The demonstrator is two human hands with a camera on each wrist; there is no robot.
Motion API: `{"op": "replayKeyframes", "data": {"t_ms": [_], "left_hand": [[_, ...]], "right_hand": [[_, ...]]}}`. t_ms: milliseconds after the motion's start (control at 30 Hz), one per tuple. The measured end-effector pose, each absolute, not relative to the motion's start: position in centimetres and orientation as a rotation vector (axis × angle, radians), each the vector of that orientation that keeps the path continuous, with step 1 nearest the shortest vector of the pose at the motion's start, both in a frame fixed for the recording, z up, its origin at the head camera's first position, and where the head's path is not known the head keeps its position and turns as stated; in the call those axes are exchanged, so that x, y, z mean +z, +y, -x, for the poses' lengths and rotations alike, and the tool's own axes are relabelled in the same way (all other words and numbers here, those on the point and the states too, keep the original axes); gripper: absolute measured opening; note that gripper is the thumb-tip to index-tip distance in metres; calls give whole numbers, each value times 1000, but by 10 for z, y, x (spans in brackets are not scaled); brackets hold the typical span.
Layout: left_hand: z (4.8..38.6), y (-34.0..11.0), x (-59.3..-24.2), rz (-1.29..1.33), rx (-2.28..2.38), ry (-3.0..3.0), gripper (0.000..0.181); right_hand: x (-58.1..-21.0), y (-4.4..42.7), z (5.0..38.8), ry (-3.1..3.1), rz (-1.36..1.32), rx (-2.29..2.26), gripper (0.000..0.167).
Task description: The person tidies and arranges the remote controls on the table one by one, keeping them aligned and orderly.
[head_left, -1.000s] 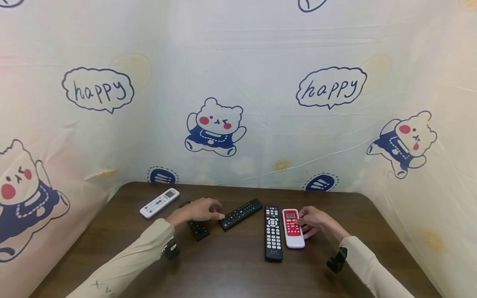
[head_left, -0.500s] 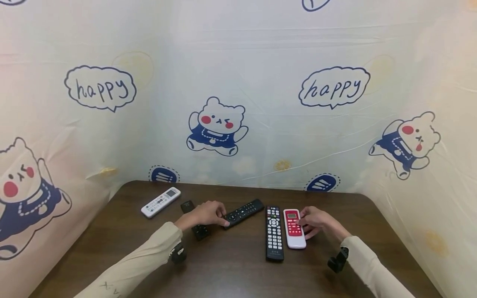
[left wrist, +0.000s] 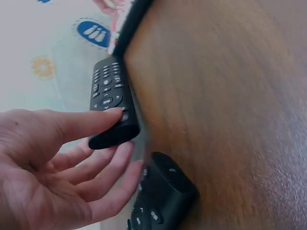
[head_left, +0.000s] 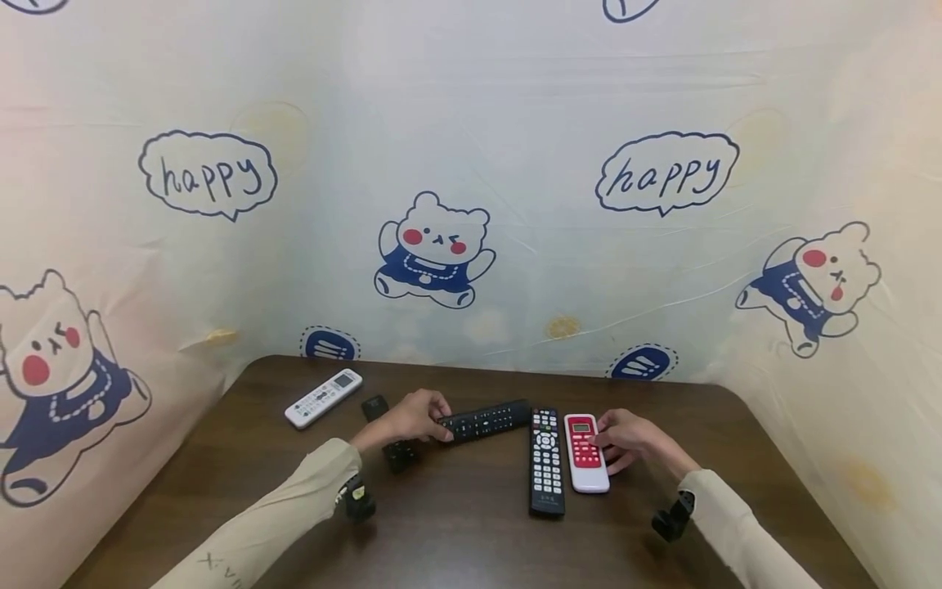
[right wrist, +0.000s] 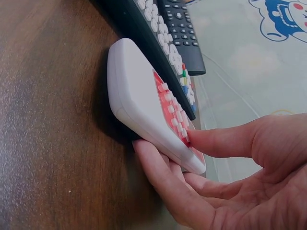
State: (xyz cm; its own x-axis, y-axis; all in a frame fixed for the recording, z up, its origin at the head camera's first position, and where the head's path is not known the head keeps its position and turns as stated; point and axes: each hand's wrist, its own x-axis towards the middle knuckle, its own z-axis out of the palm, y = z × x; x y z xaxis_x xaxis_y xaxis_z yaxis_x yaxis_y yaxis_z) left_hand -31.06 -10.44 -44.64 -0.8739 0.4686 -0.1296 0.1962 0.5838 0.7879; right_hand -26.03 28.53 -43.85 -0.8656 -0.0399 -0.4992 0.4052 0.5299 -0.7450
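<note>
In the head view, my left hand [head_left: 419,415] pinches the near end of a black remote control [head_left: 486,421], thumb on top and fingers beneath, as the left wrist view shows. This end appears raised off the table; the far end lies close to a black remote with white buttons [head_left: 546,466]. My right hand [head_left: 625,439] holds a white remote with a red keypad [head_left: 587,454] by its right side. The right wrist view has that thumb on the red face and the fingers at the underside of the white remote [right wrist: 136,91].
A second black remote [head_left: 399,456] lies partly hidden under my left wrist. Farther left, a white remote [head_left: 324,398] rests slanted on the brown wooden table [head_left: 456,523]. A printed curtain [head_left: 545,164] hangs behind and along both sides.
My left hand has moved slightly right and taken hold of the black remote, which has turned more crosswise. My right hand keeps its hold on the white and red remote.
</note>
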Motion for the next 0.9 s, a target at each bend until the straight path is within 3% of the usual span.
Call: {"op": "replayKeyframes", "data": {"t_ms": [333, 567, 900], "left_hand": [[314, -99, -436, -393, 1914, 2215, 44], [310, -87, -433, -269, 2195, 2213, 41], [301, -79, -436, -684, 2058, 2494, 37]], "right_hand": [[-439, 289, 259, 2314, -293, -1304, 31], [-441, 289, 258, 2314, -283, -1322, 31], [-442, 288, 259, 2306, -319, -1320, 32]]}}
